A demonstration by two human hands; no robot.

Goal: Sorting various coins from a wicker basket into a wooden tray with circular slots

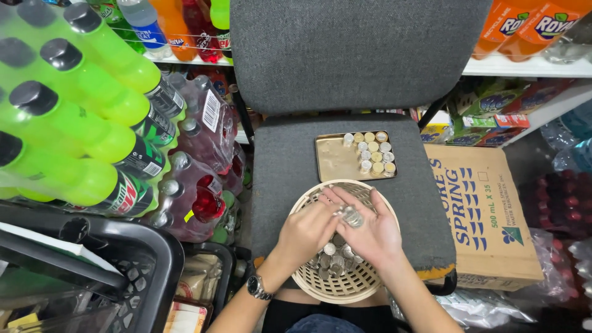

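Coins gathered over the basket
Right hand (376,231) cups a coin stack (351,216); left hand (308,231) pinches its end; tray (333,161) lies just beyond both hands

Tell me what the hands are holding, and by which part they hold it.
The right hand holds a short stack of coins in its palm; the left hand steadies the stack's side with its fingertips, above the basket.

Green bottles (92,117), cardboard box (487,216) (right side).

Shiny metal coins (351,216), woven basket (345,285)
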